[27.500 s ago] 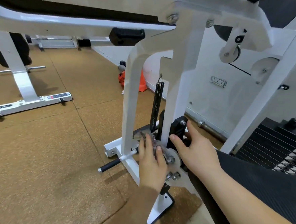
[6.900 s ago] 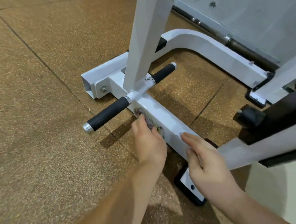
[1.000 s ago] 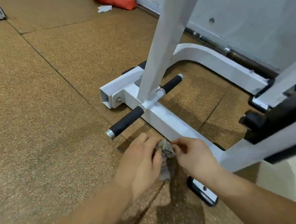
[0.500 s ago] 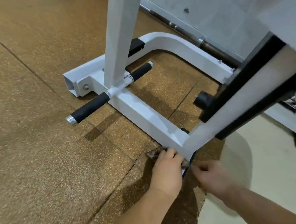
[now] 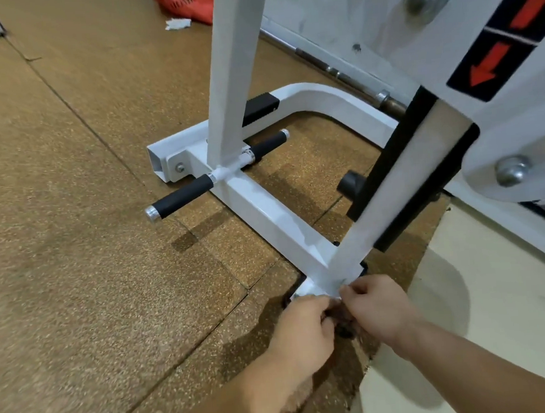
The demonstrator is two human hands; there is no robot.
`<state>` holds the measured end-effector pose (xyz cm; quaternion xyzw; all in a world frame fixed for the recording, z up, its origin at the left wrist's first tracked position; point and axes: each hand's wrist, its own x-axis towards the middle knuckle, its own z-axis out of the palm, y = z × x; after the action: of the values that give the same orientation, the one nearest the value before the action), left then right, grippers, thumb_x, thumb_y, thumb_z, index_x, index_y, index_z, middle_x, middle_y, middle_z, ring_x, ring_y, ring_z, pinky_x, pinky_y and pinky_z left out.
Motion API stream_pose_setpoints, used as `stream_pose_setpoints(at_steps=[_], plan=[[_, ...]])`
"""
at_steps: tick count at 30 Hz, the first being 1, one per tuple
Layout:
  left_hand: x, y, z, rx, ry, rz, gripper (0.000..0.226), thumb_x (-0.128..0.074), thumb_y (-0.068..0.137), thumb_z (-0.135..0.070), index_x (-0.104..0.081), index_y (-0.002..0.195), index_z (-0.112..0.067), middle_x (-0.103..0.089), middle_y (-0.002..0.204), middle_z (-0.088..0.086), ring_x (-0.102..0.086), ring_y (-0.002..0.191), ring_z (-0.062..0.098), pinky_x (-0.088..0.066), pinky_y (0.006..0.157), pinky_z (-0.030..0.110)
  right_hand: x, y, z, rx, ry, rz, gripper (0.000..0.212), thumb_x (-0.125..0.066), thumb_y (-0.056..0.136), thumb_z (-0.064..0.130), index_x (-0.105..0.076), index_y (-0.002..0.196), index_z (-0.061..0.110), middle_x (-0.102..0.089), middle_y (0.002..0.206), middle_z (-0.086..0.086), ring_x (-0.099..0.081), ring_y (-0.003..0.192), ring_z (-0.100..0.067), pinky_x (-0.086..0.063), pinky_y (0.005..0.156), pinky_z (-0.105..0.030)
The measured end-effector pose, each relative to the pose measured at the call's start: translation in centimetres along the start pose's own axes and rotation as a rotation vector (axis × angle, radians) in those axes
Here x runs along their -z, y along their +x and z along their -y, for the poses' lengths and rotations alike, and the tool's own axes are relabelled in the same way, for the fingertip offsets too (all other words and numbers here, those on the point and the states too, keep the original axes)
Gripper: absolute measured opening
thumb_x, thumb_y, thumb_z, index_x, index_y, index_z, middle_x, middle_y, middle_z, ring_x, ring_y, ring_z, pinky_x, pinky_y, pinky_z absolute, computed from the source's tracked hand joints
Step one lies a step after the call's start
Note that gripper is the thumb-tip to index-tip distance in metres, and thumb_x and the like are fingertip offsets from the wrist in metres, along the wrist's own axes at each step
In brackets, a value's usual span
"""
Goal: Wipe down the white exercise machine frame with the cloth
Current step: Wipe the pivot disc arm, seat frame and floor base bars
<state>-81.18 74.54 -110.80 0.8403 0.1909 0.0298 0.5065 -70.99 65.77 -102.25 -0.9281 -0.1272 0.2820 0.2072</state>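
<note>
Left hand [image 5: 302, 328] grips cloth [image 5: 341, 320] | right hand [image 5: 379, 308] curled, hold unclear | cloth looks soft, limp: hold it wadded | frame [image 5: 275, 225] seems rigid, heavy

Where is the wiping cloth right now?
The cloth sits low and centre in the head view, mostly hidden, bunched between the left hand and right hand at the near end of the white floor bar.

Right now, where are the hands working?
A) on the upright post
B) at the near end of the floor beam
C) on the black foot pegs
B: the left hand and right hand meet at the near end of the floor beam, with the cloth between them.
</note>
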Motion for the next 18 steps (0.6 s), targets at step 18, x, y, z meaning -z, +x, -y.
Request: stream_pose_setpoints(at_steps=[18], plan=[[8.4,-11.4,-10.0,0.551,-0.863,-0.479,0.021,-0.069,0.098,-0.028,-0.073,0.102,-0.008,-0.077,0.097,0.016,-0.077,0.087,0.031,-0.064,0.075,0.050,2.2,-8.2,4.2,0.022,0.598,0.466,0.032,-0.071,0.097,0.037,-0.075,0.108,0.007,-0.079,0.087,-0.014,-0.065,0.075,-0.022,-0.061,0.085,-0.041]])
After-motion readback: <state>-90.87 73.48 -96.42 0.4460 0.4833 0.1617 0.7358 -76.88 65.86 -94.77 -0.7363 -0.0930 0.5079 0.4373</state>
